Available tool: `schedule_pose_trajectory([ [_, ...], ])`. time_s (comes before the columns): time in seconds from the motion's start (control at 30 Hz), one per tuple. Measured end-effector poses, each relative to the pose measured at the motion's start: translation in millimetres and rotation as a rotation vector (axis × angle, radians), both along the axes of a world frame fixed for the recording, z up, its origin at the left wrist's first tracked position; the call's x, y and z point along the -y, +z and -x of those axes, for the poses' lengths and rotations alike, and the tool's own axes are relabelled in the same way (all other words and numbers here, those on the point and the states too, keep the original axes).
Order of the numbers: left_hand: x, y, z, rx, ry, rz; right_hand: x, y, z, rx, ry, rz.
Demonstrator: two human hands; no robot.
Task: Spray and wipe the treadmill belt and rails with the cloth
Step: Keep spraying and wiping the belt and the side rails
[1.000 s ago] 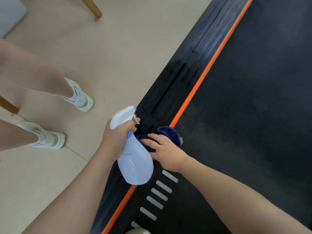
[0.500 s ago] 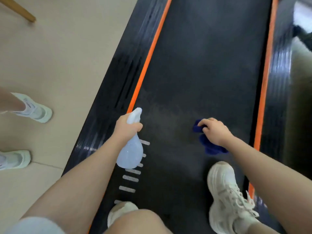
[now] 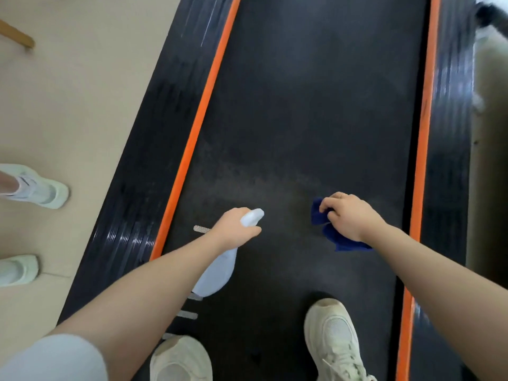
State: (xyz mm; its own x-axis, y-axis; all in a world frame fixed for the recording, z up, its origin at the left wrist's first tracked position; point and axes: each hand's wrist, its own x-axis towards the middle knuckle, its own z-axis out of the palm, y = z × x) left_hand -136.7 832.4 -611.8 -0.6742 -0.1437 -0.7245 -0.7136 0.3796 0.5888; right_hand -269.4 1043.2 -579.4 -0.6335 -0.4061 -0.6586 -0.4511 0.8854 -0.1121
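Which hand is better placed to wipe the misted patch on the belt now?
The right hand: it grips the blue cloth just beside the misted patch on the belt. The left hand holds the spray bottle.

- The treadmill belt (image 3: 316, 105) is matt black with a fine, grainy texture.
- The side rails (image 3: 154, 149) are ribbed black plastic with a glossy sheen.
- The spray bottle (image 3: 217, 273) is smooth, pale translucent plastic.
- The cloth (image 3: 336, 239) is soft blue fabric.
- The floor (image 3: 82, 92) is smooth beige.

Two hands (image 3: 236, 229), one spray bottle (image 3: 217, 273), one cloth (image 3: 338, 240), four shoes (image 3: 334, 336), two orange stripes (image 3: 192, 138).
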Motion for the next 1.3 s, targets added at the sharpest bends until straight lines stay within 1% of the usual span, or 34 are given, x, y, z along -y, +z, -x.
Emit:
schedule_pose_trajectory([
  [0.1, -29.3, -3.2, 3.4, -0.044, 0.028, -0.008, -12.6, -16.0, -2.5, -0.080, -0.138, 0.070],
  [0.23, -57.4, -6.9, 11.4, -0.024, 0.088, -0.073, -30.0, -29.3, -0.7, -0.130, -0.484, 0.230],
  [0.27, -56.2, -6.3, 11.9, -0.027, 0.160, -0.049, -32.8, -30.5, 0.0, -0.129, -0.538, 0.264],
  [0.33, -46.3, -2.7, 9.3, -0.051, 0.393, 0.008, -33.9, -34.0, 0.4, -0.118, -0.556, 0.311],
  [0.4, -31.8, 2.0, 1.1, -0.096, 0.592, 0.042, -26.9, -39.9, -1.8, -0.099, -0.505, 0.346],
  [0.43, -23.8, 4.4, -3.6, -0.118, 0.633, 0.071, -20.0, -44.0, -2.9, -0.087, -0.483, 0.370],
  [0.6, 16.8, 5.8, -26.9, -0.227, 0.685, 0.202, 32.6, -64.3, -6.1, -0.085, -0.309, 0.572],
  [0.73, 38.7, 9.6, -42.3, -0.265, 0.575, 0.161, 82.0, -81.8, 1.4, -0.082, -0.113, 0.658],
  [0.8, 44.2, 10.4, -47.6, -0.289, 0.506, 0.146, 113.4, -90.5, 4.7, -0.097, -0.071, 0.700],
  [0.87, 49.1, 6.5, -51.2, -0.327, 0.478, 0.180, 143.8, -101.0, 2.8, -0.126, -0.070, 0.694],
  [0.93, 51.9, 1.8, -52.4, -0.341, 0.483, 0.240, 164.2, -110.7, -11.1, -0.167, 0.003, 0.651],
  [0.97, 53.1, -1.3, -52.6, -0.331, 0.472, 0.264, 169.0, -114.7, -24.3, -0.171, 0.094, 0.664],
  [1.0, 54.6, -4.7, -53.4, -0.318, 0.449, 0.281, 170.2, -119.6, -38.8, -0.153, 0.237, 0.724],
  [1.03, 56.5, -7.7, -54.7, -0.301, 0.430, 0.292, 168.3, -124.6, -51.9, -0.116, 0.430, 0.781],
  [1.07, 59.7, -9.8, -56.2, -0.290, 0.435, 0.298, 164.9, -130.0, -60.1, -0.054, 0.635, 0.788],
  [1.1, 64.2, -11.7, -58.1, -0.287, 0.465, 0.300, 164.7, -133.8, -58.5, -0.031, 0.796, 0.776],
  [1.13, 69.8, -13.6, -59.0, -0.301, 0.500, 0.313, 169.7, -138.1, -47.5, -0.059, 0.880, 0.778],
  [1.17, 75.5, -16.4, -59.7, -0.314, 0.523, 0.339, 179.5, -141.3, -34.2, -0.134, 0.871, 0.792],
  [1.2, 80.7, -19.9, -60.6, -0.321, 0.541, 0.359, 191.0, -143.4, -20.7, -0.245, 0.791, 0.809],
  [1.23, 85.6, -24.0, -61.7, -0.320, 0.579, 0.352, 203.0, -142.9, -7.5, -0.372, 0.664, 0.808],
  [1.27, 89.5, -27.2, -62.4, -0.306, 0.626, 0.309, 213.4, -140.0, 2.0, -0.459, 0.527, 0.779],
  [1.3, 93.5, -30.3, -63.2, -0.282, 0.672, 0.242, 222.0, -137.3, 4.5, -0.498, 0.411, 0.729],
])
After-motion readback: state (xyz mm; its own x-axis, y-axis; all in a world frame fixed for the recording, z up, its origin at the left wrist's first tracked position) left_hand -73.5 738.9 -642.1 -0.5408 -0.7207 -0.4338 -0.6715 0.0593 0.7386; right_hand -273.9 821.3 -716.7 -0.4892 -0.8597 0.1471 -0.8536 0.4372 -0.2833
